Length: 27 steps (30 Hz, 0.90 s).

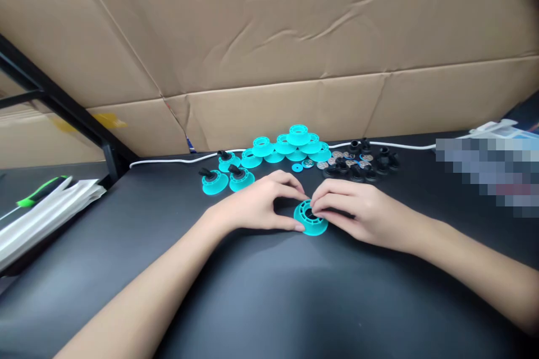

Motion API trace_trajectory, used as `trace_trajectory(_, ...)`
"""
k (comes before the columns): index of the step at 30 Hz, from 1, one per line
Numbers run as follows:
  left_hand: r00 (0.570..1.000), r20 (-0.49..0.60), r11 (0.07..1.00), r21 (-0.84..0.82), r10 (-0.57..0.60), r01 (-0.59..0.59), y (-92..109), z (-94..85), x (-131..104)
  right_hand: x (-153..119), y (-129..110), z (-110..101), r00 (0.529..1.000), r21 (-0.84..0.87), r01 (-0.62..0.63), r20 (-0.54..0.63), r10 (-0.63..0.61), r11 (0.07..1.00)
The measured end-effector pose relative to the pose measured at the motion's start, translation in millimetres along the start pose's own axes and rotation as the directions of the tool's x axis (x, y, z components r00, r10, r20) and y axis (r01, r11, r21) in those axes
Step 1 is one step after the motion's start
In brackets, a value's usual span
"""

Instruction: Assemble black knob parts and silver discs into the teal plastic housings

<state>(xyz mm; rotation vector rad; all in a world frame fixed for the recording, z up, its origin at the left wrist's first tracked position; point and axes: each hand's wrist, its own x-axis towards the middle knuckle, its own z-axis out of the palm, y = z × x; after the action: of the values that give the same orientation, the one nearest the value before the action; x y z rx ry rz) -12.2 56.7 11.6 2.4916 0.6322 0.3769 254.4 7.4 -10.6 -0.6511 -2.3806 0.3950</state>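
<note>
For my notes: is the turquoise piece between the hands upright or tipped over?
Upright: the turquoise piece shows its slotted ring on top, wider rim below.

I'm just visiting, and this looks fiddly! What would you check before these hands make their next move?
1. Left hand steadies the turquoise piece: ok, thumb and fingers are at its sides.
2. Right hand is at the central opening: ok, its fingertips are there.
3. Right fingertips hold a small part: cannot tell, the fingers hide it.
4. Stacked turquoise pieces are standing: ok, piled behind the hands.
5. White cable is away from both hands: ok, it runs along the back near the cardboard.
</note>
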Motion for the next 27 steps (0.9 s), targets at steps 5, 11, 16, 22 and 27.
trace_trajectory(5, 1.0, 0.01, 1.0, -0.002, -0.003, 0.003, 0, 0.0, 0, 1, -5, 0, 0.999, -0.133, 0.041, -0.006, -0.042, 0.99)
trace_trajectory(11, 1.0, 0.01, 1.0, -0.002, 0.002, -0.002, 0, -0.3, 0, 6, -11, -1, 0.991, -0.291, 0.13, 0.0, -0.136, 0.948)
trace_trajectory(16, 1.0, 0.009, 1.0, 0.003, 0.011, -0.011, -1, -0.2, 0, 6, -13, -1, 0.986, -0.32, 0.166, 0.04, -0.161, 0.933)
trace_trajectory(22, 1.0, 0.002, 1.0, 0.008, 0.009, -0.009, -2, 0.2, 0, 7, -20, -6, 0.99, -0.337, 0.137, 0.075, -0.119, 0.931)
trace_trajectory(27, 1.0, 0.002, 1.0, 0.006, 0.011, -0.011, -1, -0.1, 0, 6, -25, -11, 0.982, -0.357, 0.174, 0.132, -0.135, 0.918)
